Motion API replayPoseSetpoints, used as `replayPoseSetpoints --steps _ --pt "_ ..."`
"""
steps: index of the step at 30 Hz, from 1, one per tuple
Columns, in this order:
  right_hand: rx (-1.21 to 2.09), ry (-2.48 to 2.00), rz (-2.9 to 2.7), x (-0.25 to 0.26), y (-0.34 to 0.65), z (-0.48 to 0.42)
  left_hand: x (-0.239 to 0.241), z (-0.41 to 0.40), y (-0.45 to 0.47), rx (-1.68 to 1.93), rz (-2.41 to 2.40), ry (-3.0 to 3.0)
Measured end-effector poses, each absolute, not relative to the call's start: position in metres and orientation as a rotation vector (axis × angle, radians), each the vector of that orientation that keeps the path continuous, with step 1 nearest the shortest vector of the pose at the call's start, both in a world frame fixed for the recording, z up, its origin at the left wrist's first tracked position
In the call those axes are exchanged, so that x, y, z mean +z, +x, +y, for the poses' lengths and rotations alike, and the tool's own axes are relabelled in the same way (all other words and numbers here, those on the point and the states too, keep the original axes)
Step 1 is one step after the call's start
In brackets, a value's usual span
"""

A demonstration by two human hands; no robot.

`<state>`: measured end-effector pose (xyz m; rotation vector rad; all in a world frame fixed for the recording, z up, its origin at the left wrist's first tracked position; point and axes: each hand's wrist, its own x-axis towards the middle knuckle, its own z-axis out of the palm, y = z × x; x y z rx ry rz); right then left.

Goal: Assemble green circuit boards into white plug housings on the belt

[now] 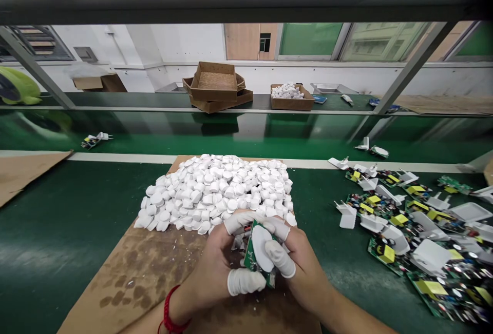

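Note:
Between my two hands is a green circuit board (250, 256) with a white rounded plastic piece (262, 247) lying against its face. My left hand (219, 257) grips the board's left side, thumb near the lower edge and fingers at the top. On the other side my right hand (295, 257) is closed on the board, its thumb pressing the white piece. White finger cots cover several fingertips. Just beyond the hands a large heap of white rounded plastic pieces (219, 190) sits on a stained cardboard sheet (154, 267). The board's underside is mostly hidden by my fingers.
At the right lie many circuit boards with white plug parts (427, 231). A board with a plug (94, 140) is at the far left. Cardboard trays (215, 85) and a box of white pieces (291, 99) stand on the back shelf, under a metal frame (246, 8).

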<state>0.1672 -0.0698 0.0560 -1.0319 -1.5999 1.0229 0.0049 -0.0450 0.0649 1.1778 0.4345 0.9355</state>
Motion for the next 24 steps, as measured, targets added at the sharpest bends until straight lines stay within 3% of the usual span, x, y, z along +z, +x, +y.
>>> replayPoseSetpoints --steps 13,21,24 --pt "0.06 -0.883 -1.681 0.052 0.167 -0.076 0.057 -0.047 0.008 1.064 0.542 1.22" --pt "-0.177 -0.744 -1.918 0.053 0.186 -0.066 0.05 -0.05 0.01 1.017 0.619 1.269" --pt "-0.025 -0.721 -1.926 0.056 0.188 -0.063 0.051 -0.048 0.009 0.996 0.63 1.329"
